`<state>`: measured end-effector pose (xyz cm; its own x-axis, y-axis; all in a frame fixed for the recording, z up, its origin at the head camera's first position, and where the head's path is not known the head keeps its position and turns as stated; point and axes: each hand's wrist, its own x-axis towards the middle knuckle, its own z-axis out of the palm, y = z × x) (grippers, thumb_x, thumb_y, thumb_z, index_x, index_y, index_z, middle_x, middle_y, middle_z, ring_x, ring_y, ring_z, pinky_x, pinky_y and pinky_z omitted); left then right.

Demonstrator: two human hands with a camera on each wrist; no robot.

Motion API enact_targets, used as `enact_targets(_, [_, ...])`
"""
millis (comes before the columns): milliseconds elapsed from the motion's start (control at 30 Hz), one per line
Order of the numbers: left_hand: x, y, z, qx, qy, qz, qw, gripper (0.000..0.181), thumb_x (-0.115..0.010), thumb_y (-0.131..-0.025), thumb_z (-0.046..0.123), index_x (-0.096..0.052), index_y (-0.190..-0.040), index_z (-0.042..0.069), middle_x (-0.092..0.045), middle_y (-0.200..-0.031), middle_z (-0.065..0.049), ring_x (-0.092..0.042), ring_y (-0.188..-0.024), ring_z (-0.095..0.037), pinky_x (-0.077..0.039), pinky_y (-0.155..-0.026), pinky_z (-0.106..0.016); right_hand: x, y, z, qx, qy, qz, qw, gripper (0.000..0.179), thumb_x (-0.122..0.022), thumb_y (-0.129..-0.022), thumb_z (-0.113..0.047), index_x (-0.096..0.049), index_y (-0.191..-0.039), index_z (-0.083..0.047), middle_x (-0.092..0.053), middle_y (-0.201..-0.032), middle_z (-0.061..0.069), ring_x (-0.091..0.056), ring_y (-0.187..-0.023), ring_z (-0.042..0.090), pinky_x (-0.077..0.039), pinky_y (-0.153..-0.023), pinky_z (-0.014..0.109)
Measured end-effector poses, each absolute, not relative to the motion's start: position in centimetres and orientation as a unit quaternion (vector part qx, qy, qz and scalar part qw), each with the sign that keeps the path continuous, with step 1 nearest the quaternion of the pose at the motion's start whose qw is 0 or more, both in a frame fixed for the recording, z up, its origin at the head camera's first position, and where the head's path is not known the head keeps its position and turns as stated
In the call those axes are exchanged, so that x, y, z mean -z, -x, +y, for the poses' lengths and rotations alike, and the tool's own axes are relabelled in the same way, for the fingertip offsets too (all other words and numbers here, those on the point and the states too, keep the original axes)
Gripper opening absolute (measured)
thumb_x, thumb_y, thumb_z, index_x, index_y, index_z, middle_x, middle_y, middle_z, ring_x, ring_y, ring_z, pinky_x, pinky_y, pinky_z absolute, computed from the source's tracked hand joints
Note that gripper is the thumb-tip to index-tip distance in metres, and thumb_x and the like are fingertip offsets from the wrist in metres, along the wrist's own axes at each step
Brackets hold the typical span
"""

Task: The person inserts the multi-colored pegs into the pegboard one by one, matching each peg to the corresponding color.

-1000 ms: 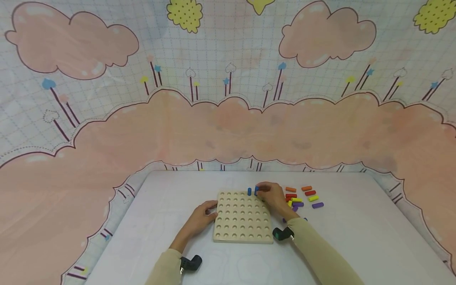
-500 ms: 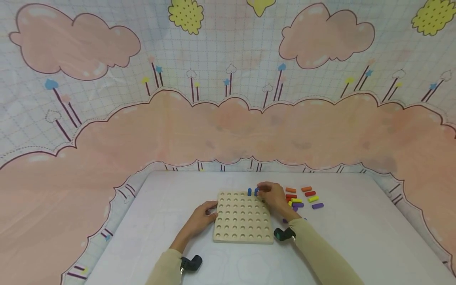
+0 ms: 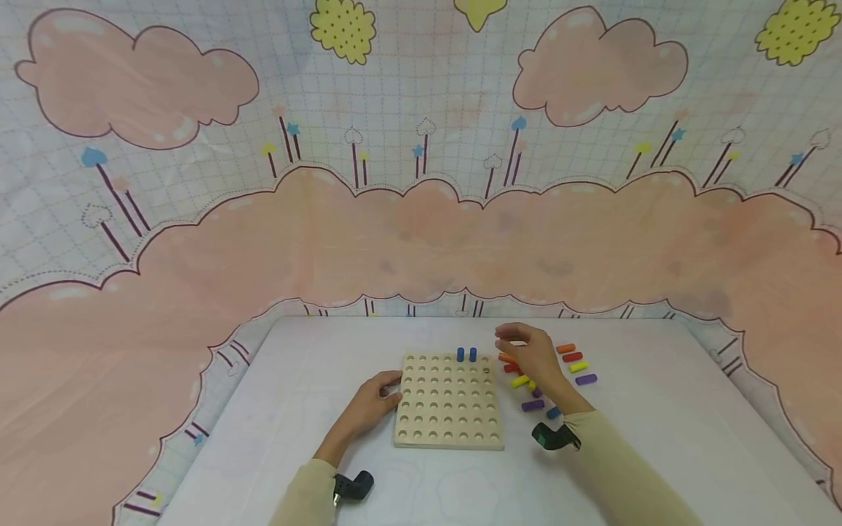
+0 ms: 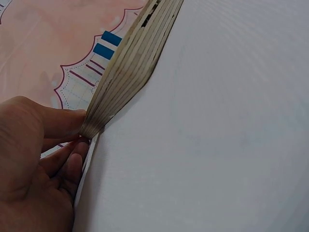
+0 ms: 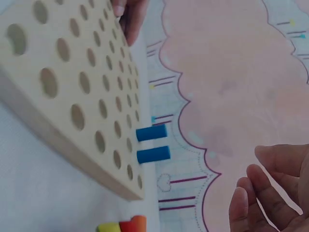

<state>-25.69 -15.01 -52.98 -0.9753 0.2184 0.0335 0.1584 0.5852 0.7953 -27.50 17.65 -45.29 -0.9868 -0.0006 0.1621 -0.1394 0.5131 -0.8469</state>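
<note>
A pale wooden pegboard [image 3: 448, 402] with rows of round holes lies on the table. Two blue pegs [image 3: 466, 355] stand side by side in its far row. My left hand [image 3: 373, 401] rests on the board's left edge, finger and thumb touching it at separate spots; in the left wrist view its fingers [image 4: 60, 121] meet the board's side. My right hand [image 3: 531, 356] hovers past the board's far right corner, over the loose pegs, fingers apart and nothing between them. In the right wrist view this hand [image 5: 275, 191] appears at the lower right, away from the blue pegs.
Right of the board lie several loose pegs, among them orange [image 3: 566, 348], red [image 3: 572, 357], yellow [image 3: 578, 367], purple [image 3: 586, 379] and blue [image 3: 553, 413] ones. My right hand covers part of this group. A patterned cloth [image 3: 460, 241] hangs behind the white table [image 3: 296, 409].
My right hand has let go of the second blue peg, which stays upright in the board, and has moved right and away. My left hand has kept its place.
</note>
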Motion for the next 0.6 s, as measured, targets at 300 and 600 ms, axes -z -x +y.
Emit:
enact_targets(300, [53.0, 25.7, -15.1, -0.442, -0.105, 0.89, 0.037, 0.045, -0.062, -0.095, 0.014, -0.054, -0.139, 0.008, -0.058, -0.139, -0.013, -0.057, -0.119, -0.03, -0.046, -0.101, -0.05, 46.5, 25.6, 20.7, -0.461, -0.028, -0.883, 0.076, 0.028, -0.066, -0.095, -0.02, -0.067, -0.121, -0.008, -0.069, -0.12, 0.013, -0.062, -0.112, 0.03, -0.054, -0.096, 0.044])
enact_targets(600, [53.0, 25.9, -15.1, -0.448, -0.106, 0.887, 0.04, 0.045, -0.062, -0.095, 0.014, -0.054, -0.139, 0.008, -0.057, -0.14, -0.013, -0.057, -0.121, -0.03, -0.046, -0.103, -0.049, 47.5, 24.4, 23.4, -0.447, -0.006, -0.892, 0.071, 0.029, -0.065, -0.096, -0.023, -0.069, -0.121, -0.008, -0.067, -0.125, 0.014, -0.06, -0.116, 0.033, -0.052, -0.098, 0.049])
